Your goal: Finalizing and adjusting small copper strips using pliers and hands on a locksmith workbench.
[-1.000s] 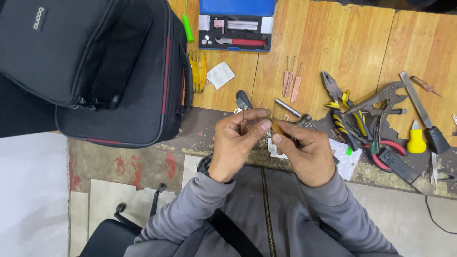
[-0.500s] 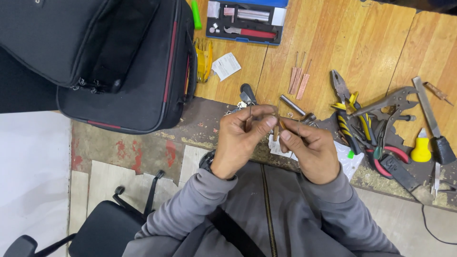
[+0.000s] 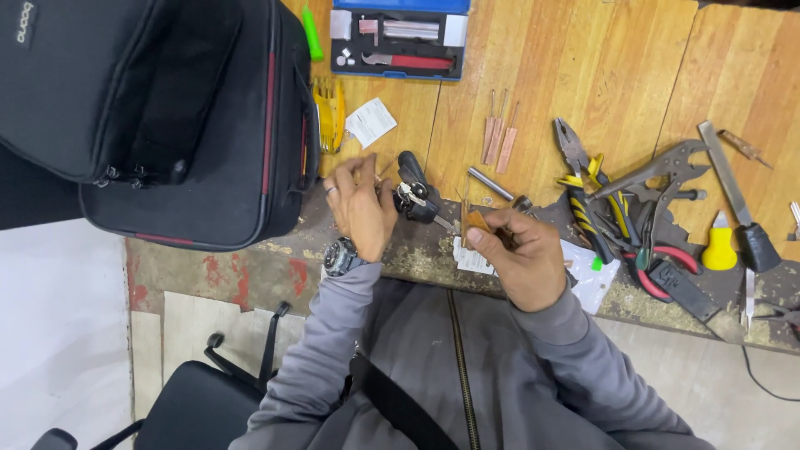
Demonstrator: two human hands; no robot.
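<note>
A black bag (image 3: 167,108) lies on the wooden bench (image 3: 583,75) at the far left. Just right of the bag, the left hand (image 3: 360,204) is loosely curled with fingers raised, touching a small black tool (image 3: 414,196); whether it grips anything I cannot tell. Further right of the bag, the right hand (image 3: 517,254) pinches a small copper strip (image 3: 477,222). Pliers (image 3: 583,187) lie well beyond, far from the bag.

Even, fairly bright overhead light, soft shadows, mild glare on the wooden bench (image 3: 583,75), slight motion blur.
</note>
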